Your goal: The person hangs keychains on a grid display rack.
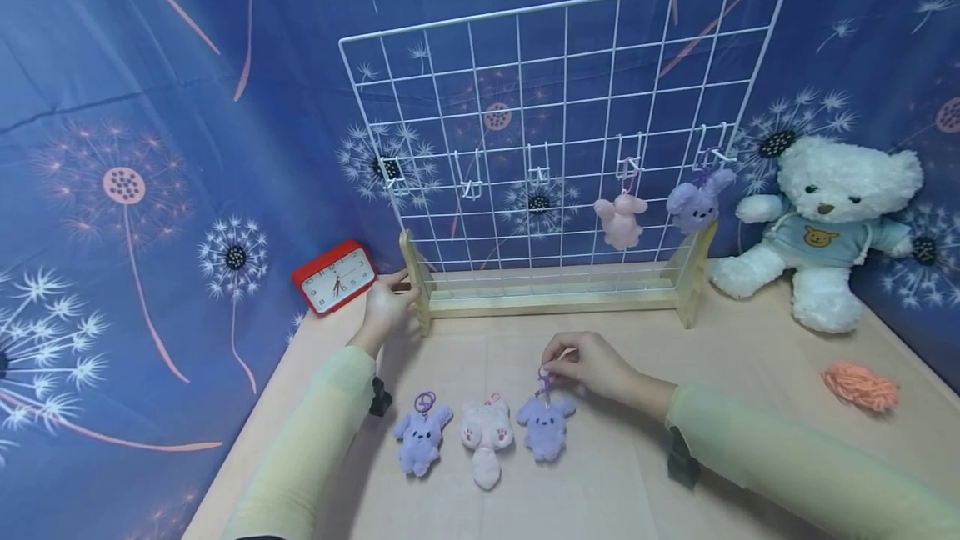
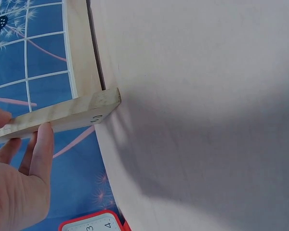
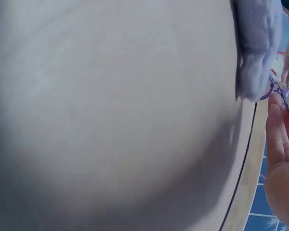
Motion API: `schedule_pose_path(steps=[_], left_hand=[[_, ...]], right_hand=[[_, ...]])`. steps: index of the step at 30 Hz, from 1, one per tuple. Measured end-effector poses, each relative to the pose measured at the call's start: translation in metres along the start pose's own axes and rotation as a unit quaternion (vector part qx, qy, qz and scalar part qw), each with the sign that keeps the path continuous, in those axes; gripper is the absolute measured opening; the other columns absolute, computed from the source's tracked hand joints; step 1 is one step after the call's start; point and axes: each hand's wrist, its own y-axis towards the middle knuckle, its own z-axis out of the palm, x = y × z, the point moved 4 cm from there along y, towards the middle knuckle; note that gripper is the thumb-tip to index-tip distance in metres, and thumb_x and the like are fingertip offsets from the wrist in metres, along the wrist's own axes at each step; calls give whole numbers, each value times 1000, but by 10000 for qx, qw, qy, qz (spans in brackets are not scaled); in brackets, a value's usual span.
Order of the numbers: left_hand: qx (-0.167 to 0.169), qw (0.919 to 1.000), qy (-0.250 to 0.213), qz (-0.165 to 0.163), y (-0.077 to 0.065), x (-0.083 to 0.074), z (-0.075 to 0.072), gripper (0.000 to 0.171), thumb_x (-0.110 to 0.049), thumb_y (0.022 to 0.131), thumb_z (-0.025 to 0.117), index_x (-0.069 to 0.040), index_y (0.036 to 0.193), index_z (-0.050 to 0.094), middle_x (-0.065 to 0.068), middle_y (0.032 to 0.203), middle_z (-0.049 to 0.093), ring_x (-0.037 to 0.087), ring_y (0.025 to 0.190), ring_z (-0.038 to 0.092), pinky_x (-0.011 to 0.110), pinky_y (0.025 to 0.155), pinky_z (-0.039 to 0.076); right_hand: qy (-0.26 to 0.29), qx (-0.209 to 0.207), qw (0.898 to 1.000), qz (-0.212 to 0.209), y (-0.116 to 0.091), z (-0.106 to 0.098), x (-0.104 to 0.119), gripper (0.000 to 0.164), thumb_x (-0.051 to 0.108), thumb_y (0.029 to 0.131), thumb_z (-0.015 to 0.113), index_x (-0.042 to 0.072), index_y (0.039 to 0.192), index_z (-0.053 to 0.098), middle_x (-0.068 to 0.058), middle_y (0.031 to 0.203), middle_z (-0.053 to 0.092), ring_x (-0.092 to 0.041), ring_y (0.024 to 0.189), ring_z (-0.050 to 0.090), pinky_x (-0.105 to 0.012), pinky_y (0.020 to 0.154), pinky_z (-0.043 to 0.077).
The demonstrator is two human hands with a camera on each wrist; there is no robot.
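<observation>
My left hand point(image 1: 387, 304) grips the left wooden foot point(image 1: 417, 282) of the white wire grid rack point(image 1: 566, 98); in the left wrist view thumb and fingers lie on either side of this wooden piece point(image 2: 82, 109). With thumb and fingertips my right hand point(image 1: 592, 363) pinches the purple ring point(image 1: 543, 372) of a purple plush keychain point(image 1: 545, 430). That plush hangs down from the ring, close over the table. To its left lie a white plush keychain point(image 1: 487, 438) with pink paw pads and another purple plush keychain point(image 1: 422, 442).
On the grid's hooks hang a pink plush point(image 1: 621, 222) and a purple plush point(image 1: 697, 205); three hooks to the left, one a white hook point(image 1: 470, 186), hold nothing. A red clock point(image 1: 334, 277) stands left, a white teddy bear point(image 1: 825, 223) and orange yarn point(image 1: 860, 386) at right.
</observation>
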Motion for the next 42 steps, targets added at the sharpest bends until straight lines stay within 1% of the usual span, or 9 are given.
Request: schedule_pose_path(steps=[2, 7, 12, 18, 25, 28, 33, 40, 42], left_hand=[[25, 10000, 18, 21, -1, 1, 0, 53, -8, 92, 68, -2, 143, 57, 25, 116, 70, 33, 109, 67, 33, 89, 58], [7, 10000, 29, 94, -1, 1, 0, 53, -8, 91, 67, -1, 143, 58, 25, 115, 70, 33, 108, 68, 31, 87, 58], [-31, 9999, 43, 142, -1, -1, 0, 53, -7, 90, 67, -1, 142, 59, 24, 114, 71, 32, 107, 68, 27, 83, 58], [-37, 10000, 40, 47, -2, -1, -1, 53, -7, 90, 68, 0, 142, 58, 24, 115, 71, 30, 104, 68, 26, 81, 58], [-17, 10000, 38, -40, -1, -1, 0, 53, -8, 91, 68, -1, 143, 58, 24, 116, 71, 27, 104, 67, 29, 85, 58], [5, 10000, 22, -82, -1, -1, 0, 53, -8, 91, 68, -1, 143, 58, 23, 116, 71, 26, 102, 67, 30, 85, 58], [-22, 9999, 32, -92, -2, -2, 0, 53, -8, 90, 69, -3, 142, 59, 23, 115, 71, 26, 99, 68, 30, 83, 59], [21, 10000, -6, -57, -1, -1, 0, 53, -8, 91, 68, -3, 143, 58, 23, 116, 71, 26, 101, 68, 31, 85, 59], [33, 10000, -5, -58, -1, -1, 0, 53, -9, 91, 68, -3, 143, 58, 23, 116, 71, 27, 102, 68, 31, 86, 59]], right_hand=[[55, -35, 10000, 6, -1, -1, 3, 8, -2, 90, 72, 4, 88, 70, -10, 86, 69, -30, 73, 72, -37, 65, 62], [31, -153, 9999, 56, -1, -5, 8, 5, -1, 92, 71, 3, 92, 70, -8, 87, 71, -26, 75, 73, -34, 69, 63], [75, -279, 9995, -105, 0, -10, 16, 5, -2, 92, 70, 1, 96, 71, -9, 90, 72, -24, 78, 73, -32, 73, 62], [88, -470, 9986, -242, 4, -17, 27, 5, -2, 93, 70, -2, 98, 72, -10, 91, 73, -20, 79, 72, -32, 73, 62], [199, -542, 9978, -312, 7, -23, 46, 8, -5, 94, 67, -7, 101, 70, -14, 94, 72, -22, 79, 72, -32, 72, 62], [137, -534, 9977, -402, 8, -25, 56, 8, -5, 94, 67, -7, 102, 69, -14, 95, 72, -21, 80, 72, -32, 73, 62], [106, -633, 9959, -641, 12, -31, 71, 8, -4, 94, 68, -7, 102, 69, -15, 94, 72, -20, 80, 72, -32, 74, 62], [149, -687, 9936, -888, 17, -38, 89, 7, -3, 94, 69, -7, 99, 70, -16, 93, 72, -22, 77, 73, -32, 73, 63], [42, -749, 9928, -933, 18, -40, 94, 6, -3, 94, 69, -6, 99, 70, -15, 93, 73, -20, 76, 73, -31, 71, 62]])
